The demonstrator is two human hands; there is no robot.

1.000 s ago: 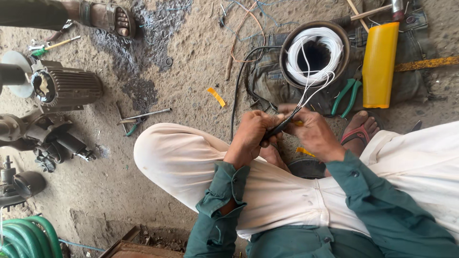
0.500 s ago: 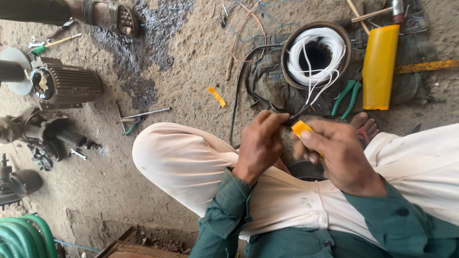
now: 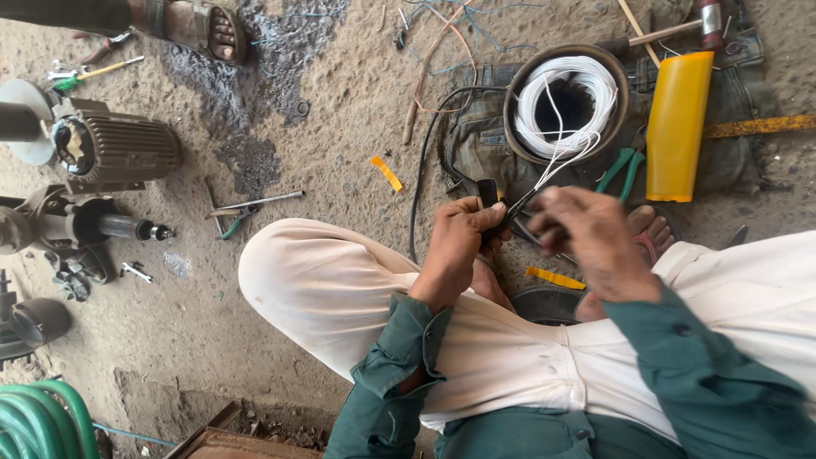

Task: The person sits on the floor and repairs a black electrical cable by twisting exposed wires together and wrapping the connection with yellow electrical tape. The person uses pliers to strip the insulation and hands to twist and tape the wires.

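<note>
I sit cross-legged on the gritty ground. My left hand (image 3: 459, 246) is closed around a black-handled cutting tool (image 3: 488, 194), whose tip meets thin white wires (image 3: 544, 170). Those wires run down from a white wire coil (image 3: 565, 102) lying in a round dark ring. My right hand (image 3: 595, 242) is blurred, with its fingers curled just right of the tool's tip and the wire ends; its grip is unclear. A yellow strip (image 3: 554, 278) lies by my foot (image 3: 650, 234).
A yellow roll (image 3: 677, 127), green-handled pliers (image 3: 625, 166) and a hammer (image 3: 680, 25) lie beyond the coil. Electric motors (image 3: 115, 149) and parts sit at left, a green hose (image 3: 42, 421) at bottom left. Another person's sandalled foot (image 3: 208, 30) is at top left.
My right hand held a small yellow piece at the tool's tip half a second ago; now it has drawn back to the right and the piece no longer shows in it.
</note>
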